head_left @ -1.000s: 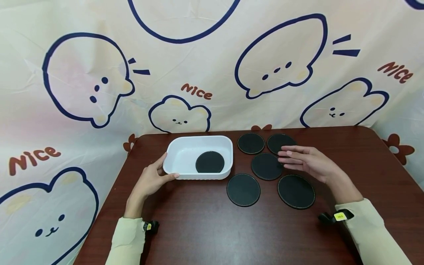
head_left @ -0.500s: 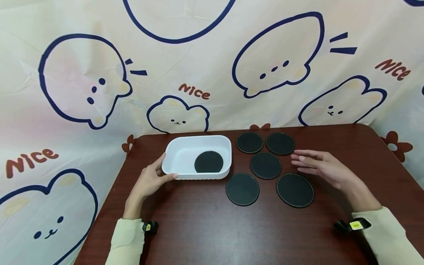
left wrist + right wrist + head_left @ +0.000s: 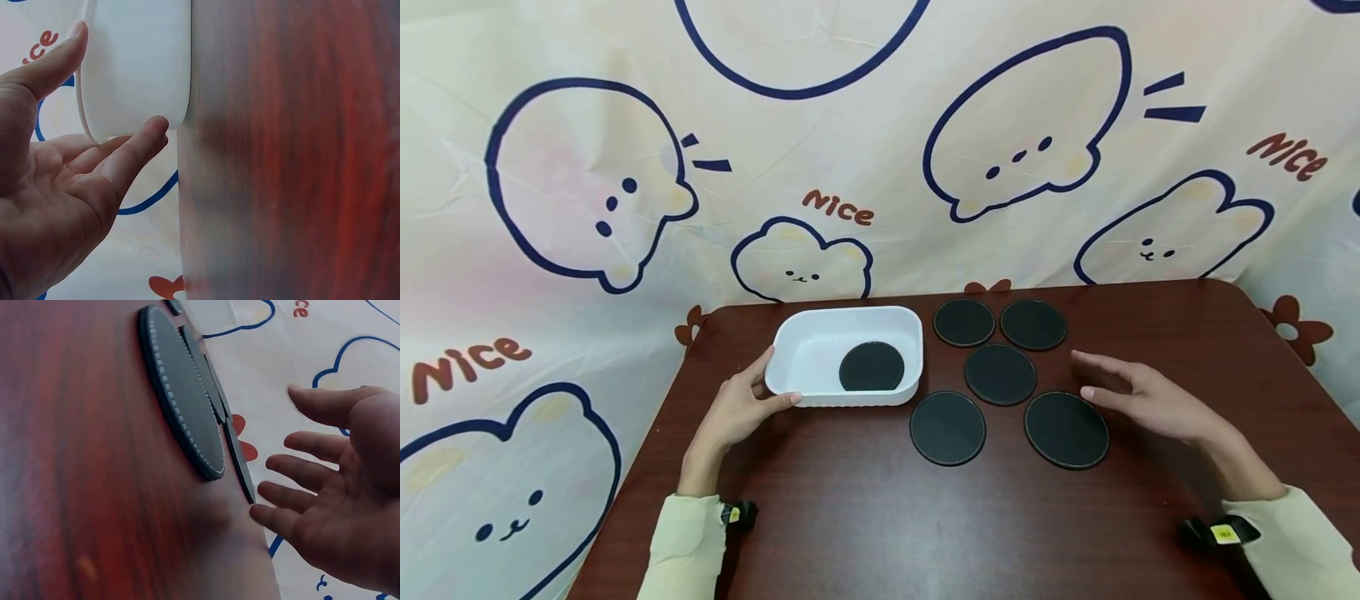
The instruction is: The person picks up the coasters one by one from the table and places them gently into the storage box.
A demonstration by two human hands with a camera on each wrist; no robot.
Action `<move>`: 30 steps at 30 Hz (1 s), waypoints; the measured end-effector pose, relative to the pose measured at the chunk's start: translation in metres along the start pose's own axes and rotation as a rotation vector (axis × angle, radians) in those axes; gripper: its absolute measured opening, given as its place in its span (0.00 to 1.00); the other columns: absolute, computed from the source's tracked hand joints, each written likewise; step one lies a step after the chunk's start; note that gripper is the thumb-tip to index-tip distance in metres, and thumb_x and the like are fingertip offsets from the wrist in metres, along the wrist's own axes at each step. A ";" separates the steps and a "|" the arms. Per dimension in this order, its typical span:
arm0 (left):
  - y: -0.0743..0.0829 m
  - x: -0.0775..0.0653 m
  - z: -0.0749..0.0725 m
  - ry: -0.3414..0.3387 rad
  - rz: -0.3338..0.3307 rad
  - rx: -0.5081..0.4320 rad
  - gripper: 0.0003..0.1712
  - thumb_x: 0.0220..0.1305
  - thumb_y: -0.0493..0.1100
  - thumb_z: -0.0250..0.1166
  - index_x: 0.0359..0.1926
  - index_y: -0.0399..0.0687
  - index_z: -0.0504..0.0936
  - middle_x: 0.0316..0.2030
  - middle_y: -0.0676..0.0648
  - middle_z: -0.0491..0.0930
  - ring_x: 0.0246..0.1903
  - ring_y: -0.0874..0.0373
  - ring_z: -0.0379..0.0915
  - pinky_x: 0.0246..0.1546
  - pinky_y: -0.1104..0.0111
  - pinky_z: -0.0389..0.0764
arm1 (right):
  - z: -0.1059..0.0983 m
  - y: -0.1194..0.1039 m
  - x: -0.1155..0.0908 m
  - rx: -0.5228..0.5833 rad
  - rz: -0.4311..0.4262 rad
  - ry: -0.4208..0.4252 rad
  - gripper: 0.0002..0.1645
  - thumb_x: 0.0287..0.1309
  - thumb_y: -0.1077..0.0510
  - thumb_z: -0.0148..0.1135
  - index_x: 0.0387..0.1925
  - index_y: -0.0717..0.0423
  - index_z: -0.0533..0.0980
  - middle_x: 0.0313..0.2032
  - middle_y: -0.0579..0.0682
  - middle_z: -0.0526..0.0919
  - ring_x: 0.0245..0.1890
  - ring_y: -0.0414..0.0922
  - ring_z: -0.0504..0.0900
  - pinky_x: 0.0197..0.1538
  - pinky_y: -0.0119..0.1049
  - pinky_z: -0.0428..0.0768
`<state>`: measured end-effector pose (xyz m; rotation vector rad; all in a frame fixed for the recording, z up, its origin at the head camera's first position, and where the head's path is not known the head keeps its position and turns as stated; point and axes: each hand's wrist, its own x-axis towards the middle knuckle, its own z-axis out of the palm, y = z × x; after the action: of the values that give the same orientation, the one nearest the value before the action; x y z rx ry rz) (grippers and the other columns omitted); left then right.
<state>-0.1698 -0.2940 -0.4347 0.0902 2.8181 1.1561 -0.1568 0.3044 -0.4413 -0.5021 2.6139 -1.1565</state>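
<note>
At the left end of a white plastic box (image 3: 784, 367), my left hand (image 3: 737, 408) holds it, thumb on the front wall and fingers at the left end. The left wrist view shows that hand (image 3: 81, 169) against the box's end (image 3: 137, 69). One black round coaster (image 3: 872, 367) lies inside the box. My right hand (image 3: 1157, 404) is above the table, fingers extended and nothing in its grasp. Nearest to it is a black coaster (image 3: 1067, 430) with a stitched edge. The right wrist view shows the hand (image 3: 331, 487) apart from this coaster (image 3: 184, 394).
More black coasters lie flat right of the box: the front left one (image 3: 947, 428), the middle one (image 3: 1000, 375), and two at the back, left (image 3: 964, 322) and right (image 3: 1033, 324). The dark wooden table (image 3: 865, 517) meets a cartoon-printed cloth (image 3: 895, 250) behind.
My right hand has moved right and toward me, from over the back right coaster to beside the front right one, and its thumb and fingers have spread. The left hand stays on the box.
</note>
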 end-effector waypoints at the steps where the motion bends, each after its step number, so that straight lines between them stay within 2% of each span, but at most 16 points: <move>1: 0.000 0.000 0.000 -0.001 -0.001 -0.002 0.63 0.65 0.56 0.79 0.87 0.46 0.49 0.80 0.31 0.64 0.70 0.37 0.77 0.67 0.45 0.80 | 0.001 0.000 -0.001 -0.034 -0.011 -0.003 0.40 0.77 0.45 0.63 0.82 0.53 0.65 0.79 0.64 0.68 0.79 0.68 0.66 0.64 0.17 0.71; 4: -0.001 -0.001 0.000 -0.002 -0.004 -0.005 0.63 0.65 0.56 0.79 0.87 0.46 0.49 0.80 0.32 0.63 0.70 0.37 0.77 0.67 0.46 0.80 | 0.005 0.001 -0.005 -0.113 -0.049 0.001 0.41 0.75 0.45 0.67 0.81 0.52 0.66 0.78 0.63 0.70 0.78 0.62 0.69 0.65 0.15 0.68; 6: -0.001 -0.001 0.000 -0.003 -0.007 -0.008 0.63 0.65 0.56 0.79 0.87 0.47 0.49 0.80 0.32 0.64 0.70 0.37 0.77 0.67 0.46 0.80 | 0.007 0.000 -0.008 -0.141 -0.063 0.001 0.42 0.73 0.45 0.68 0.81 0.52 0.66 0.78 0.61 0.70 0.78 0.58 0.69 0.62 0.10 0.62; 9: -0.002 -0.001 0.000 -0.003 -0.008 -0.009 0.63 0.65 0.57 0.79 0.87 0.47 0.49 0.80 0.32 0.64 0.70 0.36 0.77 0.67 0.46 0.80 | 0.011 -0.001 -0.009 -0.166 -0.086 -0.007 0.43 0.72 0.45 0.69 0.81 0.52 0.66 0.78 0.61 0.70 0.78 0.59 0.69 0.62 0.09 0.60; 11: -0.002 -0.001 0.000 -0.003 -0.005 -0.009 0.63 0.65 0.57 0.79 0.87 0.47 0.49 0.80 0.32 0.63 0.70 0.36 0.77 0.67 0.45 0.80 | 0.014 -0.002 -0.010 -0.177 -0.094 -0.023 0.44 0.71 0.44 0.70 0.81 0.52 0.67 0.78 0.63 0.69 0.78 0.63 0.69 0.63 0.11 0.62; 13: -0.002 -0.001 0.000 -0.002 -0.003 -0.006 0.63 0.65 0.57 0.79 0.87 0.47 0.49 0.80 0.32 0.63 0.70 0.36 0.77 0.67 0.45 0.80 | 0.017 -0.003 -0.009 -0.200 -0.103 -0.037 0.45 0.70 0.43 0.71 0.80 0.53 0.67 0.78 0.65 0.69 0.77 0.67 0.69 0.67 0.20 0.71; 15: -0.002 -0.001 0.000 -0.002 0.000 -0.002 0.63 0.65 0.56 0.79 0.87 0.46 0.49 0.80 0.31 0.63 0.70 0.36 0.77 0.67 0.45 0.80 | 0.020 -0.005 -0.010 -0.231 -0.103 -0.050 0.46 0.68 0.42 0.73 0.80 0.52 0.68 0.78 0.66 0.68 0.77 0.67 0.69 0.70 0.36 0.78; 17: -0.001 -0.001 0.000 -0.002 0.000 0.000 0.63 0.65 0.56 0.79 0.87 0.45 0.50 0.80 0.31 0.63 0.70 0.36 0.77 0.67 0.45 0.80 | 0.023 -0.007 -0.009 -0.264 -0.104 -0.060 0.47 0.65 0.44 0.76 0.79 0.52 0.69 0.78 0.65 0.69 0.77 0.67 0.69 0.70 0.53 0.80; 19: -0.001 -0.001 0.000 -0.005 -0.002 0.002 0.63 0.65 0.56 0.79 0.87 0.45 0.50 0.80 0.31 0.64 0.69 0.36 0.77 0.67 0.45 0.80 | 0.026 -0.008 -0.009 -0.289 -0.105 -0.065 0.47 0.62 0.47 0.78 0.79 0.52 0.70 0.78 0.64 0.70 0.77 0.67 0.69 0.69 0.65 0.77; 25: 0.001 0.000 0.000 -0.004 -0.007 0.008 0.63 0.65 0.56 0.79 0.87 0.45 0.50 0.80 0.31 0.63 0.69 0.36 0.77 0.67 0.45 0.80 | 0.030 -0.013 -0.008 -0.319 -0.097 -0.032 0.47 0.55 0.55 0.83 0.75 0.53 0.74 0.74 0.66 0.74 0.74 0.69 0.73 0.67 0.68 0.77; 30: 0.001 0.000 -0.001 -0.002 -0.006 0.014 0.63 0.65 0.56 0.78 0.87 0.45 0.50 0.80 0.31 0.64 0.69 0.36 0.78 0.67 0.45 0.80 | 0.029 -0.013 -0.006 -0.313 -0.085 0.044 0.50 0.48 0.59 0.87 0.74 0.53 0.75 0.67 0.60 0.81 0.65 0.61 0.81 0.61 0.60 0.83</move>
<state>-0.1697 -0.2939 -0.4333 0.0841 2.8236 1.1349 -0.1387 0.2791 -0.4504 -0.6594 2.8527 -0.7889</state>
